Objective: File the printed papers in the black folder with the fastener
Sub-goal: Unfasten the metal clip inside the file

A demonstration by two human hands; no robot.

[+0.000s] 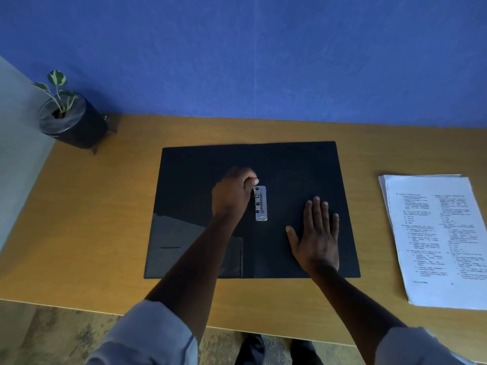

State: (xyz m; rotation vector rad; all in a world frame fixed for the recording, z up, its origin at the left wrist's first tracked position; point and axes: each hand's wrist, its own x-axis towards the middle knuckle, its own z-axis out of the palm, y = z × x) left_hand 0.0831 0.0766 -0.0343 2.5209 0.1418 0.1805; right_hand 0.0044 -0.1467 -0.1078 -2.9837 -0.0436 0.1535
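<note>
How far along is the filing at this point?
Done: the black folder lies open on the desk. In hand: the left hand works the metal fastener while the right hand presses the folder flat. Left: the printed papers lie beside it, unfiled.

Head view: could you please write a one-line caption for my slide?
Left hand works the metal fastener of the open black folder while right hand presses it flat; printed papers wait alongside.

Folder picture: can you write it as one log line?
folder: open flat | left hand: fingers pinching fastener | right hand: flat on folder | papers: unfiled, right
</note>
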